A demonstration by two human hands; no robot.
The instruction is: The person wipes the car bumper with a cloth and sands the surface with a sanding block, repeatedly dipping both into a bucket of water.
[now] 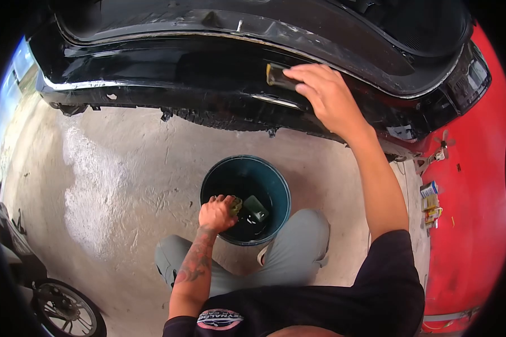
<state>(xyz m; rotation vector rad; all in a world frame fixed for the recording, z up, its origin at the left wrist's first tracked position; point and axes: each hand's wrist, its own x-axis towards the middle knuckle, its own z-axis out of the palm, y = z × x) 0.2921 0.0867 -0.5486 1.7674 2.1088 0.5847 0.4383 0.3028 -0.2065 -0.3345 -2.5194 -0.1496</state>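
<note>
Fingers of my right hand (pixel 329 92) are closed on a dark sanding block (pixel 281 77) with a yellowish end, up at the black car body panel (pixel 191 67). Whether the block presses flat on the panel is hard to see. Lower down, my left hand (pixel 217 214) reaches over the left rim of a dark green bucket (pixel 287 194). It grips a wet yellow-green sponge (pixel 235 206), mostly covered by the fingers. Dark water lies in the bucket, and a greenish block (pixel 256 208) shows in it.
A red car panel (pixel 472 208) stands along the right, with several small cans and packets (pixel 430 205) beside it. A motorcycle wheel (pixel 67 309) is at the lower left. The concrete floor (pixel 146 163) has a whitish patch. My knees flank the bucket.
</note>
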